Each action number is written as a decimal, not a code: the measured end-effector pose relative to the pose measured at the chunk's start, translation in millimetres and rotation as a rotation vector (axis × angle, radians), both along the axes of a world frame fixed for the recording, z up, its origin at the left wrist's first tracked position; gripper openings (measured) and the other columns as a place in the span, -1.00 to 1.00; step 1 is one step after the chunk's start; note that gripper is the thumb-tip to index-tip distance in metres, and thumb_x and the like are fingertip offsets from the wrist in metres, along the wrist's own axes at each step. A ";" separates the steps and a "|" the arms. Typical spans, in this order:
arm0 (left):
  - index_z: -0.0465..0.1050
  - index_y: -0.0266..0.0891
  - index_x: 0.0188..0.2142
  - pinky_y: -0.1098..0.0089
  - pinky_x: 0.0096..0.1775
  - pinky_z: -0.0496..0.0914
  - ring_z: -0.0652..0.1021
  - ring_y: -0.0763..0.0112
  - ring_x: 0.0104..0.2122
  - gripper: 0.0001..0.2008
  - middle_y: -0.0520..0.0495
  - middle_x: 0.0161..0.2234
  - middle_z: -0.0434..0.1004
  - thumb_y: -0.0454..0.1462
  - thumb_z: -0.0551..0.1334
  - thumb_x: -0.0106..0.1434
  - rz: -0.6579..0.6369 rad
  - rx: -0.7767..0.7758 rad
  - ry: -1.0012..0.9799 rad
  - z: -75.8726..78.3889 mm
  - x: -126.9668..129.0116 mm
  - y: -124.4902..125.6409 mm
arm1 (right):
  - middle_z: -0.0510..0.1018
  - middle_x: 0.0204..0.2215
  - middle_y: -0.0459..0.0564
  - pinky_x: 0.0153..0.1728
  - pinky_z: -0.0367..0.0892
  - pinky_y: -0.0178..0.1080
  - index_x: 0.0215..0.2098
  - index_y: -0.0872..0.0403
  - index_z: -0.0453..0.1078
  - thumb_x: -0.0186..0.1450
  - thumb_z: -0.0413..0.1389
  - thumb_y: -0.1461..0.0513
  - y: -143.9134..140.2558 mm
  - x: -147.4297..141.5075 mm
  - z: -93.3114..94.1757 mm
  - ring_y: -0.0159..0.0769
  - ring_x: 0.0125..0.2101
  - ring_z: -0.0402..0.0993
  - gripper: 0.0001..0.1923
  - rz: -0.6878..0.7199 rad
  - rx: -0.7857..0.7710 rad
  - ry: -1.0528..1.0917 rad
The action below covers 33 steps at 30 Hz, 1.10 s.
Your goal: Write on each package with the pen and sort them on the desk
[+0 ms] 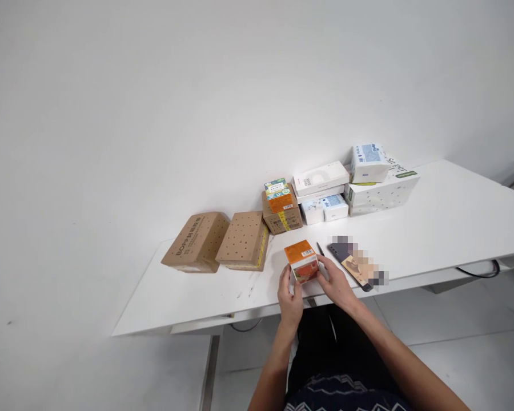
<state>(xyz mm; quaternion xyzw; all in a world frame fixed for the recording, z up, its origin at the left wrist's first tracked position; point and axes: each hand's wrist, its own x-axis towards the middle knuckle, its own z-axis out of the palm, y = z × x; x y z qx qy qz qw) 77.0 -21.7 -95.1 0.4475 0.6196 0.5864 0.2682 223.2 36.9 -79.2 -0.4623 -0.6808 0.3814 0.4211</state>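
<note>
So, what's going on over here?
Someone's left hand and right hand hold a small orange box between them, near the front edge of a white table. A phone lies to the right of it. Brown cartons and white boxes sit farther back by the wall.

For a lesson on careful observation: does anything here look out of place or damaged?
Dark marks on the white tabletop, left of the left hand, look odd against the pale surface; I cannot tell scuffs from dirt. Pixelated blocks hide parts of the phone.
</note>
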 end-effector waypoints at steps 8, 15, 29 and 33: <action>0.42 -0.23 0.03 0.23 0.13 0.28 0.45 0.25 0.07 -0.59 -0.16 0.05 0.47 -0.13 0.18 0.22 0.026 -0.092 -0.175 -5.1 0.0 -6.2 | 0.55 -0.07 0.06 -0.04 0.37 -0.09 0.03 0.05 0.34 0.21 -0.08 0.25 -9.2 6.6 -3.5 -0.22 -0.10 0.49 -0.57 0.045 -0.176 0.077; 0.42 -0.26 0.03 0.25 -0.03 0.41 0.48 0.21 0.01 -0.53 -0.24 0.04 0.46 -0.02 0.11 0.27 0.097 -0.136 -0.212 6.6 -7.7 -0.6 | 0.53 -0.07 0.11 0.03 0.30 -0.04 -0.01 0.07 0.38 0.32 -0.09 0.10 -10.5 10.3 1.0 -0.16 -0.06 0.45 -0.61 -0.038 -0.200 0.122; 0.37 -0.23 0.05 0.21 0.05 0.37 0.48 0.21 0.01 -0.56 -0.23 0.04 0.43 -0.08 0.19 0.23 -0.051 0.003 -0.063 -0.8 8.4 -12.5 | 0.54 -0.17 0.09 -0.10 0.39 -0.07 -0.12 0.07 0.35 0.22 0.01 0.19 -11.0 7.4 1.4 -0.18 -0.17 0.48 -0.73 -0.022 -0.052 0.116; 0.40 -0.23 0.01 0.19 0.07 0.36 0.48 0.21 0.02 -0.60 -0.21 0.03 0.46 -0.09 0.16 0.25 -0.032 -0.055 -0.083 -7.0 8.3 -20.0 | 0.56 -0.18 0.08 -0.12 0.41 -0.10 -0.14 0.08 0.34 0.21 0.03 0.16 -16.5 12.6 -8.4 -0.17 -0.18 0.50 -0.73 -0.021 -0.149 0.133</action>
